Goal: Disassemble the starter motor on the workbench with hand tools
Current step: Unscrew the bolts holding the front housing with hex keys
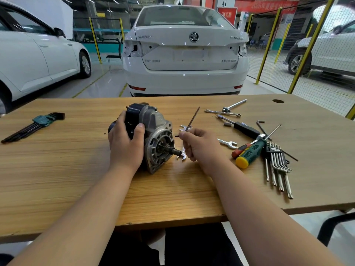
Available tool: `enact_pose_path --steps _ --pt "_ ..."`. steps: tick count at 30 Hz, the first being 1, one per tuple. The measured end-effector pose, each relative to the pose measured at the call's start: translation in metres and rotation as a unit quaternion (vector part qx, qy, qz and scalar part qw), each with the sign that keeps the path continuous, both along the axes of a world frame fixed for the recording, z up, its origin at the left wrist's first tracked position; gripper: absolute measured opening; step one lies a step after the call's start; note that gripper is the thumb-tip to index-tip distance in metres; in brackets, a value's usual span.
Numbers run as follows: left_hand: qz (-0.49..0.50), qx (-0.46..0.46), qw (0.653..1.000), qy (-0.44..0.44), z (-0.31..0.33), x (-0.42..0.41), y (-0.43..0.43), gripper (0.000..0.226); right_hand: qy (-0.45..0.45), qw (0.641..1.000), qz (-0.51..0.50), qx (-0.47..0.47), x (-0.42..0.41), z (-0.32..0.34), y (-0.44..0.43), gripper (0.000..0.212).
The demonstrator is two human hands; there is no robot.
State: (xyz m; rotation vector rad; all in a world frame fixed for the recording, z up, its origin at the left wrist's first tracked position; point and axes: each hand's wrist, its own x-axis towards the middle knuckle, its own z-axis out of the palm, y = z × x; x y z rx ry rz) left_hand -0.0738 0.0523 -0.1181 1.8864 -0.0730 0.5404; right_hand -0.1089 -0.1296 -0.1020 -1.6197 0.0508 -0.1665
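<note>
The left hand (124, 146) grips the starter motor (155, 131) mid-workbench (76, 169). The right hand (199, 144) pinches a thin hex key (190, 121) beside the flange. Held so lightly, it could slip and round a screw head.

The left hand (125, 144) and the right hand (201, 148) are bare, with short plain fingernails. Both forearms (96, 204) are bare as far as they show. Dark, nearly black trousers (192, 246) cover the legs.
</note>
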Motion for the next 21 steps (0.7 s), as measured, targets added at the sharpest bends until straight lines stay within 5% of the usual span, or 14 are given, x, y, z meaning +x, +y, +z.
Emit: enact_pose_path --steps 7,14,21 --pt "0.0 -0.009 1.0 0.001 0.001 0.0 -0.001 0.074 0.041 0.999 0.01 0.015 0.01 -0.001 0.01 0.019" --pt "0.001 -0.013 1.0 0.001 0.0 0.001 -0.001 0.075 0.073 0.994 0.025 -0.079 0.011 -0.002 0.01 0.025" --pt "-0.002 -0.023 1.0 0.006 0.001 0.0 -0.002 0.075 0.176 0.979 0.103 0.021 0.02 0.01 0.005 0.024"
